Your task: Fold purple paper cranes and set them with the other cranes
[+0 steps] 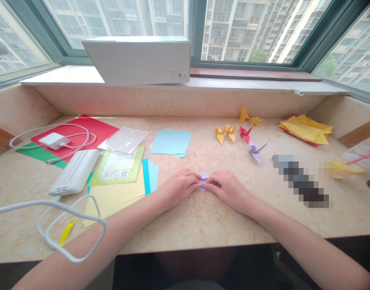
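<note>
Between my two hands, on the stone-patterned counter, lies a small piece of folded lilac paper (pixel 203 177). My left hand (pixel 185 185) grips its left side, fingers bent and close together. From the other side, my right hand (pixel 225 186) pinches the paper between thumb and fingers. My fingertips cover much of it, so the exact shape of the fold is hidden. Beyond my right hand stand a finished-looking lilac paper crane (pixel 256 151), a red paper crane (pixel 244 133) and several yellow paper cranes (pixel 231 132).
To the left lie light blue paper squares (pixel 170 142), red paper (pixel 82 125), cream sheets (pixel 121 195), a green patterned packet (pixel 121 171), a white power bank (pixel 74 172) and a looping white cable (pixel 56 205). Crumpled yellow paper (pixel 307 128) is at back right. A white box (pixel 139 60) stands on the sill.
</note>
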Demonstrator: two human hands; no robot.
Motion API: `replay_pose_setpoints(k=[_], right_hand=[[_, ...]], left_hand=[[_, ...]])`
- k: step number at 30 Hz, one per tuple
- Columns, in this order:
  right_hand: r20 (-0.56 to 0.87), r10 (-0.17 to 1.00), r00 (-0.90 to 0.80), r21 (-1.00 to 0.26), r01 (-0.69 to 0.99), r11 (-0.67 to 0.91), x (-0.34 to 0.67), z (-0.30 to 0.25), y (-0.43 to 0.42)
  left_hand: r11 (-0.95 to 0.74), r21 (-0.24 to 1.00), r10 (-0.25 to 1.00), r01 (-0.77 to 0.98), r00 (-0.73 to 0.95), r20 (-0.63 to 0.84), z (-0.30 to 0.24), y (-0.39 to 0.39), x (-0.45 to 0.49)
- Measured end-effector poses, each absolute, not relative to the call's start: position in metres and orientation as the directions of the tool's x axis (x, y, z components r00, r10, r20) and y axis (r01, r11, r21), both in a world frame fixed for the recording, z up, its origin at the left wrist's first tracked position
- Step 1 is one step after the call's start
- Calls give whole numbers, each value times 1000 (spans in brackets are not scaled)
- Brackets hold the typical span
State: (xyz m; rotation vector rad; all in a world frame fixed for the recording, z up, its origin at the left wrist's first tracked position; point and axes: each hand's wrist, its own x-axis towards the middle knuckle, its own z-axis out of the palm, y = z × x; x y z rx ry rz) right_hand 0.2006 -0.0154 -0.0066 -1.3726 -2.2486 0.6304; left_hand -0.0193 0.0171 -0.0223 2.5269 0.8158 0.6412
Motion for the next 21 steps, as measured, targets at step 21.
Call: replay_pose_setpoints(k=[21], right_hand=[[5,976,-217,-610,773,175,194,5,-20]], left_hand=[[-617,588,755,524,605,253,-18,9,-11]])
